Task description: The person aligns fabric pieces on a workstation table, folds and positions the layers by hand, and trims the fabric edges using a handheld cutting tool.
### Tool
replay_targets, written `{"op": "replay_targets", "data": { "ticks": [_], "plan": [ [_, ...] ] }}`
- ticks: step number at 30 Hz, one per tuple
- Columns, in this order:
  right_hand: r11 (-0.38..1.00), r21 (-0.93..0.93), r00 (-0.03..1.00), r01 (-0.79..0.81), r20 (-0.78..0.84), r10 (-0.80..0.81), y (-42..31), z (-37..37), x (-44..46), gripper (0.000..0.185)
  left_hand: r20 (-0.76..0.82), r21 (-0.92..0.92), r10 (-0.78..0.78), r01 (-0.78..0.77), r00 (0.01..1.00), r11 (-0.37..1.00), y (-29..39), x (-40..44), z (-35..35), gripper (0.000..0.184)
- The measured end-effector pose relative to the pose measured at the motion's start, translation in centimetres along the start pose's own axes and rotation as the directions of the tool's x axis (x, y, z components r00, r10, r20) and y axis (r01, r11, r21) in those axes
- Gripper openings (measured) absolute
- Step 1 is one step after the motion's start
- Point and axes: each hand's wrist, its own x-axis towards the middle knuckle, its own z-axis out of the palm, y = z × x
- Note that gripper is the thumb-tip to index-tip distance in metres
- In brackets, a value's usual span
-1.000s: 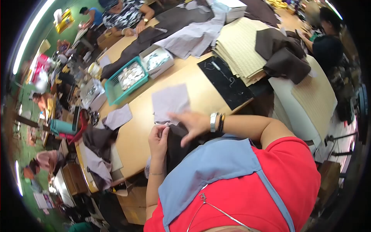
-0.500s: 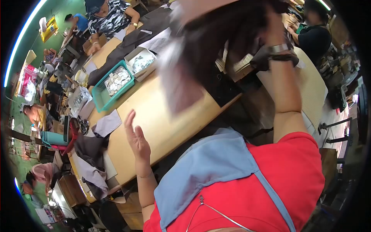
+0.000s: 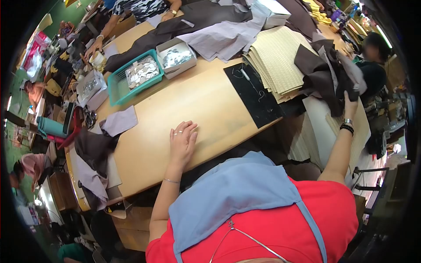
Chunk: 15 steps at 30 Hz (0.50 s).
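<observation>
My left hand (image 3: 182, 140) hovers over or rests on the bare middle of the wooden table (image 3: 158, 109), near its front edge; I cannot tell if it touches. Its fingers are loosely bent and hold nothing. Out to the right, my right hand (image 3: 351, 103) is closed on a bundle of dark brown leather or cloth pieces (image 3: 322, 72) with paler undersides. The bundle lies partly across a stack of cream textured sheets (image 3: 278, 57). Its far end hides part of my fingers.
A teal basket (image 3: 115, 90) of small pale pieces and a white box (image 3: 193, 65) of small shiny parts stand behind. A black mat (image 3: 247, 101) bears a white-handled tool (image 3: 244, 74). Brown pieces (image 3: 90, 149) lie at left. People sit across and to the right.
My right hand has carried the brown pieces from above the table out to the right and down by the cream stack. My left hand has lowered toward the tabletop.
</observation>
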Motion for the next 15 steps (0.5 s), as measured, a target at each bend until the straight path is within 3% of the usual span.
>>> {"op": "replay_targets", "data": {
  "ticks": [1,2,3,5,7,8,10,11,12,13,14,15],
  "plan": [
    [0.994,-0.008,0.974,0.111,-0.200,-0.110,-3.4,-0.5,-1.5,0.086,-0.002,0.013,0.001,-0.001,1.000,1.000,0.0,0.0,0.1,0.032],
    [0.952,-0.178,0.858,0.249,-0.415,-0.302,-7.3,-1.5,-3.0,0.087,-0.004,0.025,0.004,-0.004,1.000,1.000,0.1,0.1,0.2,0.032],
    [0.870,-0.367,0.661,0.330,-0.569,-0.490,-11.5,-2.4,-4.5,0.087,-0.007,0.035,0.008,-0.007,1.000,0.999,0.2,0.1,0.2,0.032],
    [0.714,-0.381,0.504,0.588,-0.517,-0.691,-18.1,-2.7,-6.0,0.078,-0.016,0.055,0.011,-0.010,1.000,0.998,0.4,0.0,0.3,0.030],
    [0.604,-0.080,0.546,0.793,-0.346,-0.763,-23.2,0.7,-8.6,0.069,-0.023,0.080,0.022,-0.020,0.999,0.997,0.8,0.0,0.2,0.030],
    [0.593,0.166,0.615,0.788,-0.244,-0.749,-26.0,3.0,-10.7,0.066,-0.027,0.095,0.023,-0.021,0.999,0.995,0.9,-0.1,0.2,0.030],
    [0.591,0.566,0.693,0.575,0.047,-0.719,-30.7,8.1,-14.9,0.065,-0.046,0.120,0.061,-0.055,0.997,0.991,0.8,0.1,0.4,0.028],
    [0.610,0.689,0.679,0.391,0.230,-0.697,-32.4,10.9,-16.8,0.068,-0.063,0.137,0.068,-0.059,0.996,0.989,0.7,0.0,0.4,0.027],
    [0.613,0.784,0.672,0.097,0.402,-0.621,-33.5,14.3,-18.4,0.071,-0.079,0.129,0.085,-0.074,0.993,0.989,0.8,0.0,0.1,0.026],
    [0.583,0.785,0.593,-0.210,0.576,-0.562,-35.1,16.8,-20.1,0.075,-0.063,0.139,0.080,-0.070,0.995,0.988,0.9,0.1,0.1,0.026],
    [0.647,0.637,0.511,-0.419,0.755,-0.412,-37.1,16.5,-21.3,0.088,-0.051,0.149,0.070,-0.062,0.996,0.987,0.8,0.2,0.2,0.026],
    [0.572,0.592,0.501,-0.568,0.800,-0.330,-38.5,18.4,-22.5,0.089,-0.066,0.146,0.084,-0.074,0.994,0.987,0.4,0.2,0.3,0.026]
  ]
}}
